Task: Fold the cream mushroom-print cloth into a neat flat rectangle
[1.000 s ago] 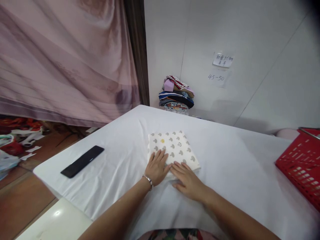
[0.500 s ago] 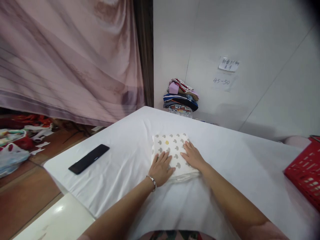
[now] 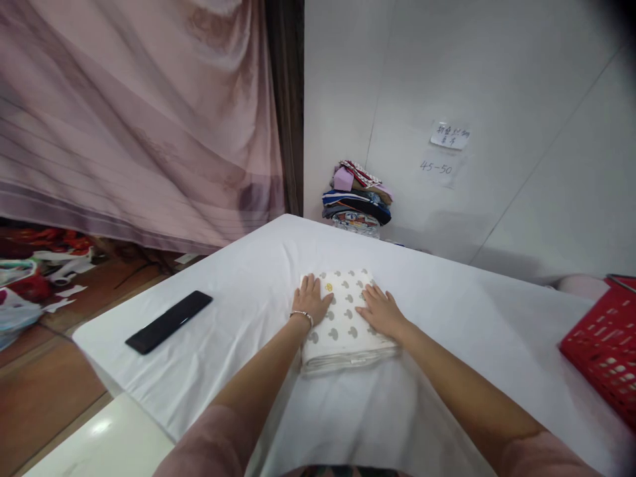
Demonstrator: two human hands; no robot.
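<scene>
A folded white cloth [image 3: 342, 341] printed with grey mushroom-like shapes and one yellow figure lies on the white-covered table [image 3: 238, 318] in front of me. Its layered fold faces my body. My left hand [image 3: 311, 301], with a silver bracelet at the wrist, rests flat on the cloth's left side near the far corner. On the right edge lies my right hand [image 3: 382, 310], fingers spread and palm down. Neither hand grips anything.
A long black flat object [image 3: 169, 321] lies on the table's left. A red plastic basket [image 3: 603, 338] stands at the right edge. Folded fabrics [image 3: 356, 199] are stacked beyond the table by the wall. Bags and scraps [image 3: 30, 298] lie on the floor at left.
My left hand has slid away from me and slightly left, from the cloth's near left part to its upper left edge. My right hand stays nearly in place. The view has shifted slightly.
</scene>
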